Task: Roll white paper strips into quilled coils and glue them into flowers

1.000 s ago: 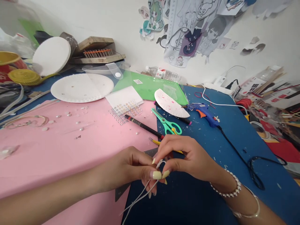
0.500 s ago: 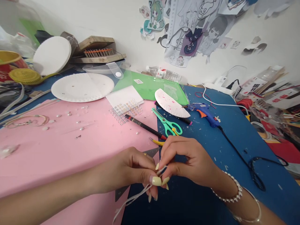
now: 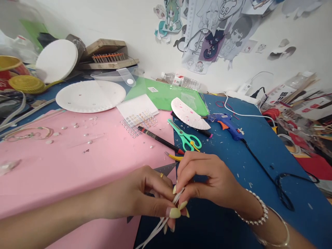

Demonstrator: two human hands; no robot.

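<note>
Thin white cord (image 3: pixel 155 231) runs through my fingers, its loose strands trailing down over the near edge of the table. My left hand (image 3: pixel 153 197), with a ring on one finger, pinches the cord between thumb and fingers. Close against it, my right hand (image 3: pixel 204 176) grips the cord's upper part with thumb and forefinger. Fingers cover most of the spot where the strands meet. Just beyond the hands lie yellow-handled tweezers (image 3: pixel 174 156), green scissors (image 3: pixel 184 136) and a black marker (image 3: pixel 159 139).
A blue glue gun (image 3: pixel 228 126) with a black cable lies at right. A folded white paper plate (image 3: pixel 190 114) leans on a pen. Rhinestone sheets (image 3: pixel 138 122), a large paper plate (image 3: pixel 90 97) and a green folder (image 3: pixel 166 95) are further back. Small beads dot the pink paper (image 3: pixel 109 155).
My left hand has dropped slightly and the trailing strands have swung to the right. Both hands still grip the cord.
</note>
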